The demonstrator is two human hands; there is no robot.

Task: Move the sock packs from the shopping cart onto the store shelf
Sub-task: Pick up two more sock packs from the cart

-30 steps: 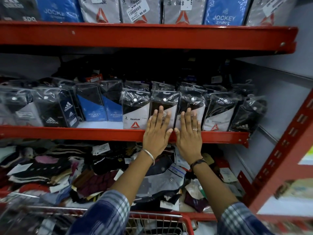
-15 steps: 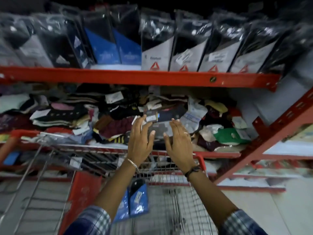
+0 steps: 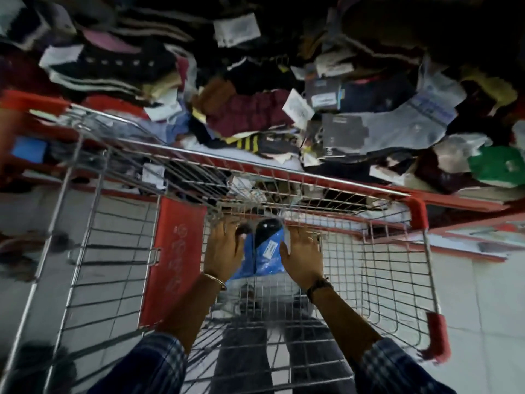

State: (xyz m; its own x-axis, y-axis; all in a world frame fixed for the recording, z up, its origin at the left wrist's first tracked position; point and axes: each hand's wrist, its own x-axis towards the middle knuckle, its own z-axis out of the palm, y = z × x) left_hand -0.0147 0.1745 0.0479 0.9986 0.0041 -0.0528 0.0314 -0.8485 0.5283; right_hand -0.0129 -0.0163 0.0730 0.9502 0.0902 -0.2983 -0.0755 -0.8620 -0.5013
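Observation:
Two blue sock packs (image 3: 268,253) with dark socks showing at the top stand upright inside the wire shopping cart (image 3: 377,282), against its far wall. My left hand (image 3: 224,251) presses on their left side with the fingers curled over the top of one pack. On their right edge lies my right hand (image 3: 302,258), thumb against the plastic. The packs are squeezed between both hands. The upper store shelf with the standing packs is out of view.
Beyond the cart's far rail a low red shelf (image 3: 468,200) holds a messy heap of loose socks (image 3: 250,112) and a green pack (image 3: 497,166). A red panel (image 3: 176,257) lines the cart's left inner side. Pale floor tiles show through the wire.
My view has swung down from the shelf into the cart. Both hands left the shelved packs, dropped into the cart and closed around the blue packs.

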